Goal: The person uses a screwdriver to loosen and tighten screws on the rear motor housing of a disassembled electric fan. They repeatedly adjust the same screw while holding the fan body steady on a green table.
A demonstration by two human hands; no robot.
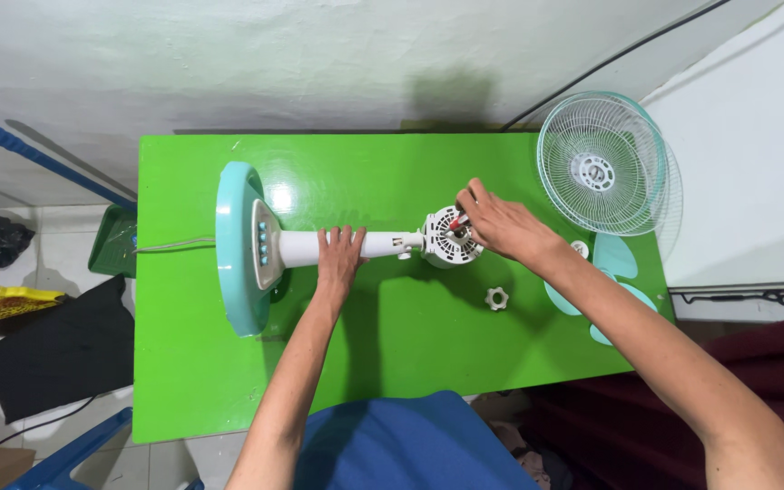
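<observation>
Lying on its side across the middle of the green surface (192, 381), the fan body (356, 245) is already stripped down in the head view: its round pale-blue base (236, 247) stands on edge toward the left edge, the white neck runs rightward, and the bare motor housing (451, 238) points toward the right edge with no blade or grille on it.

The left hand (340, 256) rests flat over the neck, fingers spread and pressing down rather than wrapped round it, so its grip is an open-palmed hold. The right hand (492, 220) is at the motor face, fingers closed on a small red-tipped tool (458, 220) touching the housing; what its tip engages is too small to tell.

The removed parts lie apart: the white wire grille (602, 163) leans at the far right corner, the pale-blue blades (610, 272) lie by the right edge partly under the right forearm, and a small white nut (497, 298) sits alone nearer the front edge, below the motor.

Judging by this, the outer disassembly looks finished and the motor work is under way.
</observation>
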